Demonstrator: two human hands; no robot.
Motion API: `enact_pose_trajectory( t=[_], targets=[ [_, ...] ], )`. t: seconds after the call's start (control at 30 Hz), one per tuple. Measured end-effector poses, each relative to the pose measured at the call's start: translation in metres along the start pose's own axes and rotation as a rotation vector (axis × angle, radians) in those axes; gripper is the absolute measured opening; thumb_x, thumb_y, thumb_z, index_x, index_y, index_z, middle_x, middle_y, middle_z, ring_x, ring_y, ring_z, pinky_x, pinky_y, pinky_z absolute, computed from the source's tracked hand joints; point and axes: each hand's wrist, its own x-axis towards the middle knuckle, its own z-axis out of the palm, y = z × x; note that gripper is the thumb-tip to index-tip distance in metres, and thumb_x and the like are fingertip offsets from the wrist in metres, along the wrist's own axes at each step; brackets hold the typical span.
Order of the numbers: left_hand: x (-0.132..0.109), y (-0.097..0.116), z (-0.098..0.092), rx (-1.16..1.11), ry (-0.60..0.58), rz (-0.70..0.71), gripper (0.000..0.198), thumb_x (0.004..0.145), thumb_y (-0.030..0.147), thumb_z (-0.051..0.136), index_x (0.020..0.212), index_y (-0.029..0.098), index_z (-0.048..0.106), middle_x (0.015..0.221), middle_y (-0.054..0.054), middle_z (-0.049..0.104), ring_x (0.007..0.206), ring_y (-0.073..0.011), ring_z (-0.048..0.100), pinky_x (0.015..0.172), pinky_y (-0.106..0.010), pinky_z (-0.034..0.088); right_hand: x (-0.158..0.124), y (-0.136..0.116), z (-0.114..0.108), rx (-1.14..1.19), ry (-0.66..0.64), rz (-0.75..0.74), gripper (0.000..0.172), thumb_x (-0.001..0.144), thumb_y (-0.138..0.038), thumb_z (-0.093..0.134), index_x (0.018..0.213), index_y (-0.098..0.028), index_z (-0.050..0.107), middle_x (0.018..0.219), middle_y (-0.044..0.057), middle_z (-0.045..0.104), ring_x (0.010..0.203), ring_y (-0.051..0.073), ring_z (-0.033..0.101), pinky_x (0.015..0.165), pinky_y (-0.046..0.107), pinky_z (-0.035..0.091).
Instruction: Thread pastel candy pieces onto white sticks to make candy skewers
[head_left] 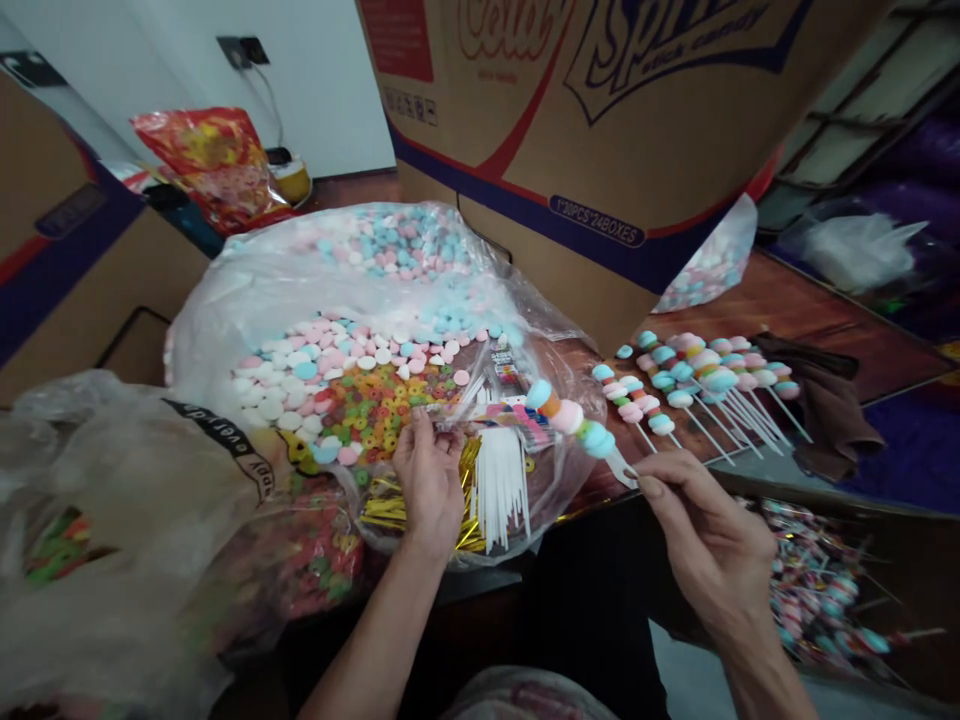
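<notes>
My right hand (pixel 709 540) pinches the stick of a marshmallow skewer (pixel 568 416), which tilts up to the left. Blue and pink marshmallows alternate on it with orange and green gummy rings. In my left hand (pixel 431 475) is the end of a printed clear wrapper (pixel 487 412), which stretches right towards the skewer's tip; whether they touch, I cannot tell. Just beneath lie white sticks (pixel 501 490) and gold twist ties (pixel 384 508). Beyond my left hand are loose gummy rings (pixel 367 405) and pastel marshmallows (pixel 281 385) on a large clear plastic bag (pixel 247 270).
Finished skewers (pixel 694 370) lie in a row on the table at right. Below them, a box (pixel 675 490) holds many wrapped skewers (pixel 817 585). A brown cloth (pixel 840 420) rests beside the row. Large cartons (pixel 525 130) stand behind; a plastic bag (pixel 112 500) fills the left.
</notes>
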Motion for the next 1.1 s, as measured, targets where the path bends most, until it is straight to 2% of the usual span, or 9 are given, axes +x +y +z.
enact_pose_trajectory(
  t=[0.3, 0.43, 0.6, 0.83, 0.97, 1.1],
  targets=[
    [-0.001, 0.003, -0.002, 0.049, -0.069, 0.056, 0.036, 0.068, 0.044, 0.082, 0.081, 0.018, 0.060, 0.082, 0.000, 0.066, 0.072, -0.0109, 0.065, 0.070, -0.025, 0.052, 0.000, -0.001, -0.016, -0.212, -0.159, -0.209, 0.014, 0.090, -0.014, 0.057, 0.096, -0.024, 0.066, 0.086, 0.004, 0.063, 0.079, 0.019, 0.062, 0.069, 0.032, 0.047],
    [-0.001, 0.003, -0.002, 0.117, -0.084, 0.115, 0.035, 0.071, 0.046, 0.079, 0.083, 0.019, 0.059, 0.084, 0.000, 0.066, 0.074, -0.0133, 0.066, 0.069, -0.028, 0.053, 0.000, 0.000, -0.022, -0.213, -0.207, -0.234, 0.017, 0.090, -0.013, 0.058, 0.099, -0.025, 0.066, 0.087, 0.004, 0.064, 0.082, 0.019, 0.062, 0.072, 0.033, 0.048],
    [-0.002, 0.000, -0.003, 0.182, -0.067, 0.181, 0.035, 0.071, 0.045, 0.078, 0.083, 0.020, 0.057, 0.081, 0.001, 0.064, 0.072, -0.0132, 0.065, 0.067, -0.027, 0.054, 0.000, 0.001, -0.017, -0.100, -0.275, -0.097, 0.013, 0.092, -0.016, 0.055, 0.092, -0.024, 0.065, 0.084, 0.003, 0.063, 0.076, 0.017, 0.061, 0.069, 0.030, 0.048],
    [0.000, -0.001, -0.006, 0.118, -0.053, 0.170, 0.034, 0.072, 0.043, 0.079, 0.084, 0.019, 0.058, 0.084, 0.000, 0.064, 0.074, -0.0128, 0.065, 0.070, -0.028, 0.055, -0.007, 0.008, -0.011, 0.033, -0.243, 0.091, 0.012, 0.092, -0.022, 0.057, 0.085, -0.023, 0.066, 0.082, 0.002, 0.063, 0.074, 0.015, 0.060, 0.066, 0.025, 0.046],
    [0.005, -0.002, -0.007, 0.119, -0.037, 0.165, 0.036, 0.067, 0.039, 0.083, 0.083, 0.018, 0.059, 0.081, 0.001, 0.062, 0.072, -0.0112, 0.062, 0.069, -0.027, 0.054, -0.008, 0.016, -0.013, 0.025, -0.161, 0.179, 0.013, 0.092, -0.025, 0.057, 0.085, -0.022, 0.067, 0.078, 0.001, 0.062, 0.073, 0.015, 0.058, 0.068, 0.024, 0.045],
    [0.007, -0.005, -0.006, 0.161, -0.013, 0.212, 0.036, 0.061, 0.032, 0.086, 0.079, 0.017, 0.059, 0.079, 0.002, 0.063, 0.074, -0.0115, 0.061, 0.069, -0.027, 0.054, -0.005, 0.030, -0.013, -0.074, -0.004, 0.254, 0.016, 0.093, -0.030, 0.056, 0.085, -0.020, 0.066, 0.077, 0.000, 0.062, 0.073, 0.016, 0.058, 0.070, 0.026, 0.044]
  ],
)
